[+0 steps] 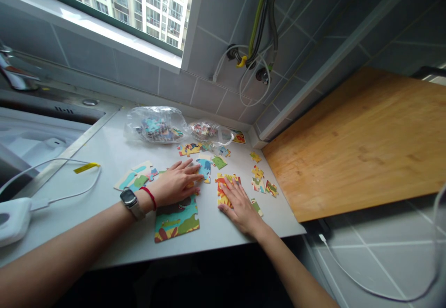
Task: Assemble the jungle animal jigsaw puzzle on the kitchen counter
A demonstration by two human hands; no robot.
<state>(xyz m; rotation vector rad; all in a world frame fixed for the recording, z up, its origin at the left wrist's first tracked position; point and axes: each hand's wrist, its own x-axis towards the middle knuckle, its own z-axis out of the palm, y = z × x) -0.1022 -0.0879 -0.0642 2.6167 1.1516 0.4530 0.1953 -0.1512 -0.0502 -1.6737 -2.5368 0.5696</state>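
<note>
while both of your hands lie flat on the pale counter (104, 159), your left hand (176, 183) rests palm down with its fingers stretched out and close together, the tips touching a blue puzzle piece (204, 167) and gripping nothing. just below that hand sits the joined green-and-teal puzzle section (177, 219), its top edge tucked under your wrist side. your right hand (240, 206) is also spread flat, fingers long and slightly apart, pressing on the orange-and-yellow puzzle cluster (225, 188) without closing around it. loose pieces (261, 182) lie scattered just beside that hand, toward the wooden board (365, 140). farther back, two clear bags of pieces (156, 124) lie near the tiled wall, and a white cable (66, 164) curls on the left.
</note>
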